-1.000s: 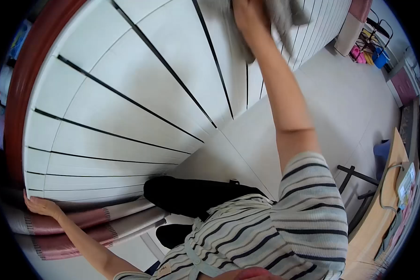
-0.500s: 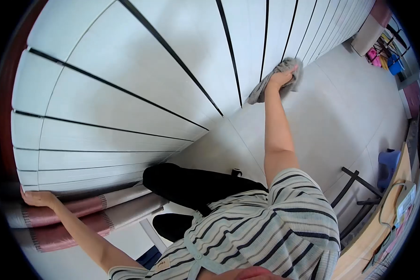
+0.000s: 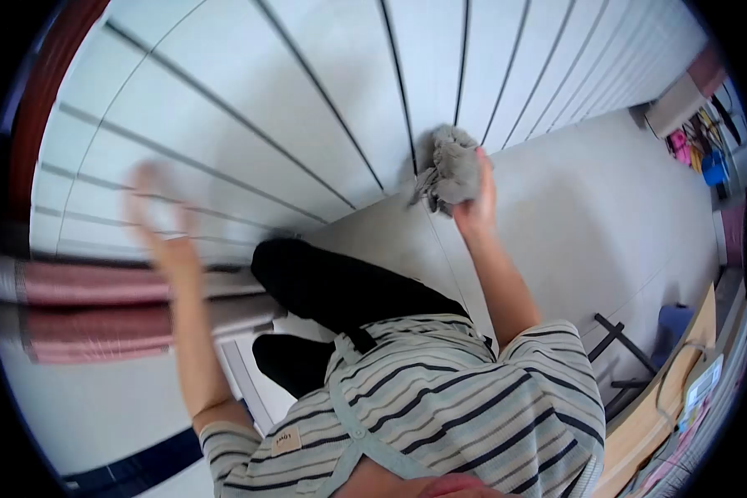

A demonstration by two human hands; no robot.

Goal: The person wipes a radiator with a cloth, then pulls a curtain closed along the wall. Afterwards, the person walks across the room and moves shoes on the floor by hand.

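Observation:
A crumpled grey cloth (image 3: 455,166) is bunched in my right hand (image 3: 478,207), with the fingers closed along its right side. The cloth is at the lower edge of a white panel (image 3: 290,124) with dark grooves, just above the floor. My left hand (image 3: 162,220) is smeared by motion in front of the panel's left part. Its thumb and fingers show apart, with nothing between them.
Pink and beige curtains (image 3: 100,324) hang at the left below the panel. Pale floor tiles (image 3: 556,207) stretch to the right. A black metal frame (image 3: 610,336), a blue stool (image 3: 672,328) and a wooden table edge (image 3: 651,407) stand at lower right.
My left hand has come off the panel's left edge and moved up and right. My right hand has drawn the cloth left and nearer to my body, bunching it more.

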